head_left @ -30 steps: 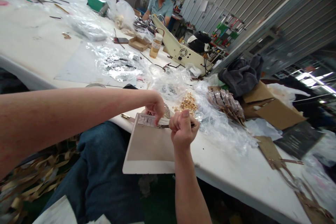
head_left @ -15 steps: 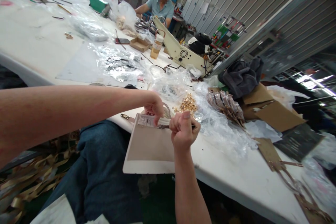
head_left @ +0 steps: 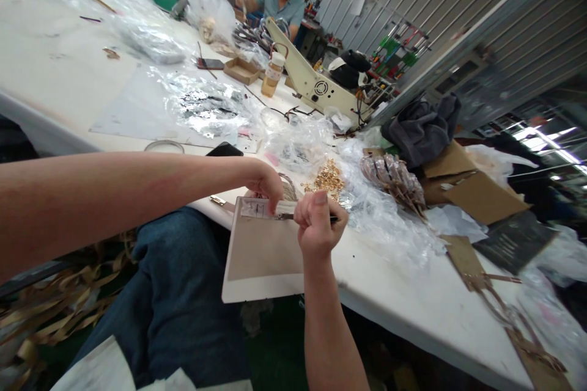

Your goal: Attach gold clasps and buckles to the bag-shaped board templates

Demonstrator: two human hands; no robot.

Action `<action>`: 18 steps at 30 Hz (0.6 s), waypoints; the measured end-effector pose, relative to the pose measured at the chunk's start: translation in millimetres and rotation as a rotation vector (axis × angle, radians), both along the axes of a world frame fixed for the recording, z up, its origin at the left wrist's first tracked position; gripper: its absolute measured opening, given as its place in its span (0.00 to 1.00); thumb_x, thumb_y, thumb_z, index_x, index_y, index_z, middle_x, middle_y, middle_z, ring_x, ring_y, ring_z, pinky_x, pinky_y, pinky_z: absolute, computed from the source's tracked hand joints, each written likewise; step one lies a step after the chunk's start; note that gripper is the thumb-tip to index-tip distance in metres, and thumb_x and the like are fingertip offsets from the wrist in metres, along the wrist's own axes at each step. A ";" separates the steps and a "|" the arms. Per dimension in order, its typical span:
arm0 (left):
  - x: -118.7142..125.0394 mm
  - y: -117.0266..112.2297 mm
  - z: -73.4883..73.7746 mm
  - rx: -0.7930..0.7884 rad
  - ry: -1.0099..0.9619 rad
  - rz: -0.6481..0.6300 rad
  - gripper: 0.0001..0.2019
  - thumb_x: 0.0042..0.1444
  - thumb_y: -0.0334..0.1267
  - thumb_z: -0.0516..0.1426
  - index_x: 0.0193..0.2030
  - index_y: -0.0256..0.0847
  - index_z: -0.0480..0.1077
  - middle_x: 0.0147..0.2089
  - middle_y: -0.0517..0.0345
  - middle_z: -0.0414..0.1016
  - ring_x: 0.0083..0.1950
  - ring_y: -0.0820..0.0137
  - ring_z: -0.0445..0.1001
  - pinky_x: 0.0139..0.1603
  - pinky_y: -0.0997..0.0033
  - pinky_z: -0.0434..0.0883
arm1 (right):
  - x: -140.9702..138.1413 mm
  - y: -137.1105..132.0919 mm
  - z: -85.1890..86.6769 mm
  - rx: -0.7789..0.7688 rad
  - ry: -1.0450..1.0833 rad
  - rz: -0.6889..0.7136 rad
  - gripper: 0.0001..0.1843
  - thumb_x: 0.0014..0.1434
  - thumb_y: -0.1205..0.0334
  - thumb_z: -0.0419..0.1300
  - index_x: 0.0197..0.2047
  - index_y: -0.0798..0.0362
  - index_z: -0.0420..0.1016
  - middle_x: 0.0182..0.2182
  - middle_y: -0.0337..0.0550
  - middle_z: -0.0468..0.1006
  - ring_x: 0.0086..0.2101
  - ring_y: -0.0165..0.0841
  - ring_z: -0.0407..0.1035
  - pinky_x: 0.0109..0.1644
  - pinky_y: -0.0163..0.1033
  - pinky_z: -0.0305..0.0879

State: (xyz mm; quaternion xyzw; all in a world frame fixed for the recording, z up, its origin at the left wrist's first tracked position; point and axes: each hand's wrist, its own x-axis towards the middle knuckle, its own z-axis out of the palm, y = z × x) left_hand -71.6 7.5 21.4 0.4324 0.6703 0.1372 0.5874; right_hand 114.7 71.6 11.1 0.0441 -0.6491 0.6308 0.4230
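Note:
My right hand (head_left: 316, 225) is a fist around a thin dark tool (head_left: 288, 216) whose metal tip points left over a small pale strip (head_left: 261, 208). My left hand (head_left: 266, 184) pinches that strip down at the top of a white-edged board (head_left: 261, 256) with a tan face. The board juts over the near edge of the white table (head_left: 413, 299), above my lap. A heap of small gold metal fittings (head_left: 328, 177) lies just beyond my hands.
Crumpled clear plastic bags (head_left: 385, 220) and cardboard pieces (head_left: 477, 195) lie to the right. A dark cloth (head_left: 424, 128), a cream machine (head_left: 312, 82) and a bottle (head_left: 273, 76) stand farther back. Another person (head_left: 279, 3) sits at the far end. Tan strips litter the floor (head_left: 55, 311) at left.
My hands stay in place on the strip and tool. The view has shifted slightly; the person at the far end has raised a hand.

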 end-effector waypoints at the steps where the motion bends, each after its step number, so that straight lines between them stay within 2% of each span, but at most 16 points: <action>1: 0.3 -0.1 -0.9 -0.033 -0.016 0.027 0.19 0.35 0.39 0.74 0.37 0.40 0.82 0.37 0.47 0.85 0.48 0.44 0.84 0.45 0.54 0.85 | 0.0 -0.6 -0.6 -0.002 -0.002 0.000 0.38 0.83 0.47 0.67 0.23 0.50 0.57 0.20 0.32 0.52 0.18 0.28 0.49 0.23 0.39 0.41; 4: 1.0 0.1 -2.9 -0.043 -0.018 0.086 0.18 0.32 0.37 0.74 0.33 0.40 0.79 0.35 0.49 0.83 0.46 0.47 0.84 0.42 0.58 0.84 | -0.4 -3.8 -0.4 -0.037 -0.004 -0.008 0.38 0.83 0.47 0.66 0.23 0.50 0.56 0.20 0.32 0.52 0.18 0.28 0.50 0.23 0.38 0.42; 7: 1.5 1.8 -3.7 -0.041 -0.001 0.081 0.17 0.33 0.37 0.74 0.33 0.40 0.78 0.35 0.50 0.82 0.44 0.49 0.83 0.42 0.60 0.83 | -2.6 -5.7 1.0 -0.065 0.003 0.011 0.39 0.83 0.46 0.66 0.24 0.50 0.56 0.20 0.32 0.51 0.18 0.27 0.48 0.23 0.37 0.41; 12: 0.5 6.1 -5.7 -0.056 0.081 0.050 0.18 0.34 0.38 0.75 0.34 0.39 0.79 0.34 0.49 0.81 0.43 0.49 0.83 0.42 0.60 0.82 | -9.6 -3.5 2.0 -0.133 0.017 0.068 0.39 0.83 0.47 0.67 0.24 0.51 0.55 0.19 0.31 0.51 0.18 0.25 0.44 0.21 0.34 0.41; 18: -1.1 7.3 -11.8 -0.033 0.083 0.071 0.20 0.31 0.38 0.77 0.33 0.37 0.80 0.36 0.46 0.82 0.44 0.48 0.82 0.40 0.59 0.82 | -12.1 -4.8 0.8 -0.180 0.012 0.011 0.41 0.80 0.44 0.70 0.24 0.51 0.53 0.19 0.30 0.49 0.17 0.25 0.42 0.21 0.33 0.41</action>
